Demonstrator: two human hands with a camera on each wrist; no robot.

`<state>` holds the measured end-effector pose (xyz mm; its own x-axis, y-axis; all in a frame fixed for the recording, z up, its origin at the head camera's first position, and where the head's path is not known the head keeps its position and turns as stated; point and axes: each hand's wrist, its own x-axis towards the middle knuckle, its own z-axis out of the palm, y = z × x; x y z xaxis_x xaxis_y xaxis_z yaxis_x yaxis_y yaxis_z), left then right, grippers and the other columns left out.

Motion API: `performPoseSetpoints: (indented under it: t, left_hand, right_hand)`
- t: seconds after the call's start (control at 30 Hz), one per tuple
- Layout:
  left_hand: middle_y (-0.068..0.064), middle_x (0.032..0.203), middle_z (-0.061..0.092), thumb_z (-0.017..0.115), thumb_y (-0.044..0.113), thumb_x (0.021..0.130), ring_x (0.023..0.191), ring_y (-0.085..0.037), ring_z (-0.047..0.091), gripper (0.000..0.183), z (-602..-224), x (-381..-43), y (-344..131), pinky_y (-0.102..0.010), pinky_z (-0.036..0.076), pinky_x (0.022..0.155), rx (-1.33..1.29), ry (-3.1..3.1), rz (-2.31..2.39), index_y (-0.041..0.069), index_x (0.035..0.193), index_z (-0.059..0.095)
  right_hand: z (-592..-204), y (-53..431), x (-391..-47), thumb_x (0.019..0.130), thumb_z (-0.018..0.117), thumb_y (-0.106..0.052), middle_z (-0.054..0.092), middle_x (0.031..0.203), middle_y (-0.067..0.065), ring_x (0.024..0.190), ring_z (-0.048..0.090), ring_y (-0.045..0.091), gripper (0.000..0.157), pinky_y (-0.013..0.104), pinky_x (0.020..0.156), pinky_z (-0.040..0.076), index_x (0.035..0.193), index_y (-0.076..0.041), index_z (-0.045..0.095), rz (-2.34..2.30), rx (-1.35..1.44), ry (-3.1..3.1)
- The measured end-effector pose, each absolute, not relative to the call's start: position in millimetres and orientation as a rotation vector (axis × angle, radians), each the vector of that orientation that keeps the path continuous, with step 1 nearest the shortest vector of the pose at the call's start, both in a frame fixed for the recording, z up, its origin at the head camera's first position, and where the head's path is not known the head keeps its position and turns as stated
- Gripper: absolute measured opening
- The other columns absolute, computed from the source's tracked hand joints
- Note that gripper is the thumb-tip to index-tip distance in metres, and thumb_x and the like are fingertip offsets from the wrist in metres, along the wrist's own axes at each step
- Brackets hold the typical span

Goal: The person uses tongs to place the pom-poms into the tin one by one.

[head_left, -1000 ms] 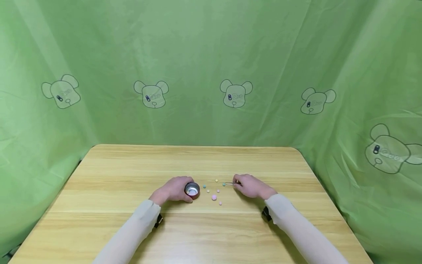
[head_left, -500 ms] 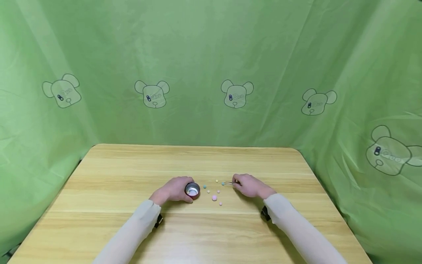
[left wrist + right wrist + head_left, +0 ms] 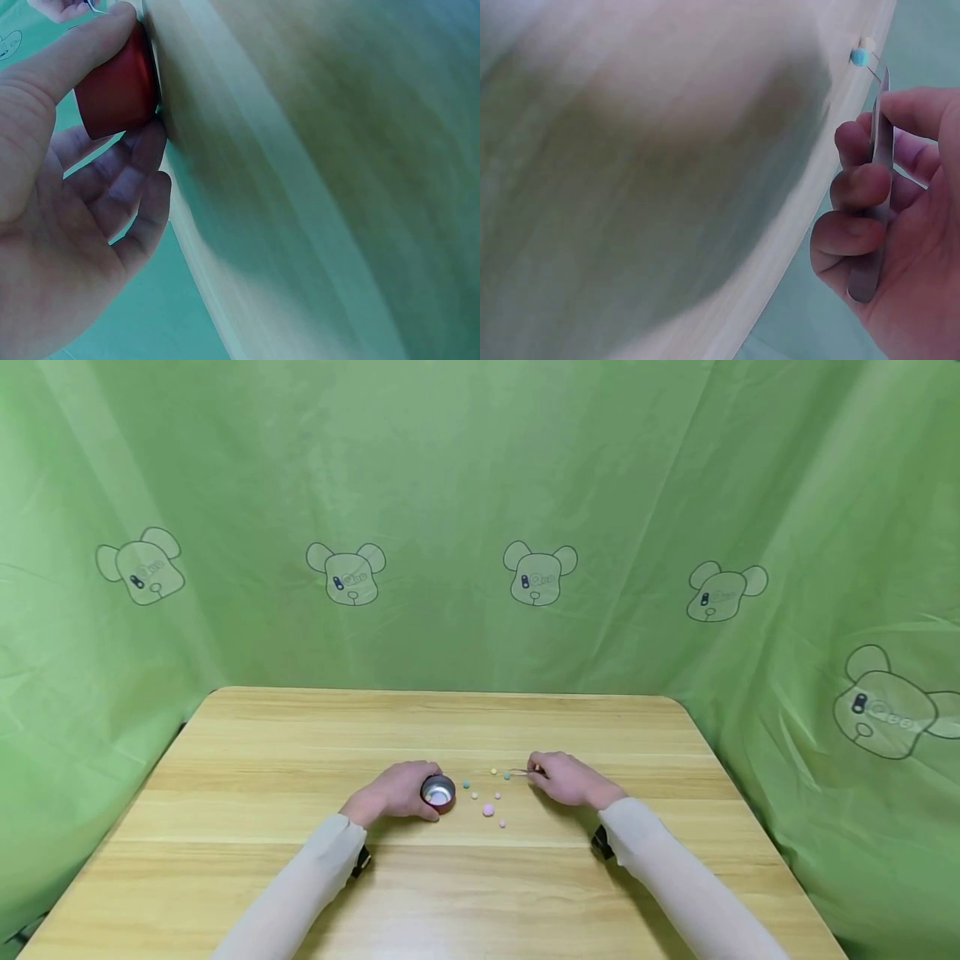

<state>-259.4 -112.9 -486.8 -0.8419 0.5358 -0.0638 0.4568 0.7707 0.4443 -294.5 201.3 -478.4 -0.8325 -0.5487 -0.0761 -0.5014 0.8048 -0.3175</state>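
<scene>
left hand point(image 3: 396, 788) grips red tin point(image 3: 118, 88), right hand point(image 3: 567, 777) holds tweezers point(image 3: 883, 142), tips at blue ball point(image 3: 859, 57)

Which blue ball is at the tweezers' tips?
The blue ball nearest the right hand, beside a yellow ball; the other blue ball lies near the cup.

The cup point(image 3: 121, 88) is red — silvery inside — the curtain point(image 3: 442, 635) green, cartoon-printed.

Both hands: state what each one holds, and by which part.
The left hand grips the red tin by its outer side wall; the right hand holds the tweezers round their broad metal body.
</scene>
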Motion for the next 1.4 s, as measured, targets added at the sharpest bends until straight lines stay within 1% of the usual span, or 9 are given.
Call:
performPoseSetpoints:
  t: [0.17, 0.53, 0.9, 1.17, 1.4]
  left_hand:
    - [0.007, 0.099, 0.060, 0.084, 0.036, 0.068, 0.092, -0.013, 0.056, 0.052, -487.2, -260.1, -111.8, -0.034, 0.045, 0.084, 0.777, 2.782, 0.608, 0.018, 0.110, 0.059]
    - [0.006, 0.098, 0.061, 0.084, 0.036, 0.068, 0.091, -0.013, 0.057, 0.052, -484.7, -260.0, -111.2, -0.034, 0.045, 0.083, 0.797, 2.784, 0.608, 0.017, 0.108, 0.059]
    - [0.005, 0.098, 0.061, 0.085, 0.035, 0.068, 0.091, -0.014, 0.057, 0.052, -485.0, -260.0, -110.2, -0.034, 0.045, 0.083, 0.798, 2.784, 0.612, 0.016, 0.108, 0.059]
    - [0.004, 0.099, 0.061, 0.085, 0.034, 0.068, 0.091, -0.015, 0.057, 0.052, -484.6, -258.6, -110.6, -0.035, 0.045, 0.084, 0.783, 2.775, 0.624, 0.015, 0.109, 0.059]
    - [0.005, 0.099, 0.061, 0.085, 0.034, 0.068, 0.092, -0.014, 0.057, 0.053, -486.5, -259.1, -111.4, -0.034, 0.045, 0.084, 0.774, 2.779, 0.615, 0.015, 0.110, 0.059]
  right_hand:
    - [-480.4, 199.3, -294.6, 0.097, 0.053, -0.021, 0.057, 0.082, -0.005, 0.071, 0.051, 0.011, 0.010, 0.034, 0.069, 0.045, 0.098, -0.014, 0.059, -0.431, -0.820, 2.813]
    - [-482.8, 202.3, -294.5, 0.096, 0.054, -0.020, 0.056, 0.081, -0.005, 0.070, 0.050, 0.011, 0.008, 0.033, 0.067, 0.044, 0.096, -0.014, 0.059, -0.450, -0.818, 2.819]
    - [-484.3, 203.5, -295.2, 0.097, 0.053, -0.018, 0.056, 0.081, -0.007, 0.067, 0.049, 0.009, 0.009, 0.031, 0.064, 0.043, 0.096, -0.013, 0.060, -0.433, -0.934, 2.815]
    - [-482.7, 206.9, -293.3, 0.098, 0.052, -0.017, 0.057, 0.080, -0.004, 0.066, 0.048, 0.010, 0.009, 0.030, 0.063, 0.043, 0.096, -0.012, 0.060, -0.476, -0.959, 2.800]
    - [-480.6, 209.8, -294.9, 0.098, 0.052, -0.017, 0.058, 0.081, -0.005, 0.068, 0.049, 0.010, 0.009, 0.030, 0.064, 0.043, 0.098, -0.013, 0.060, -0.485, -0.987, 2.814]
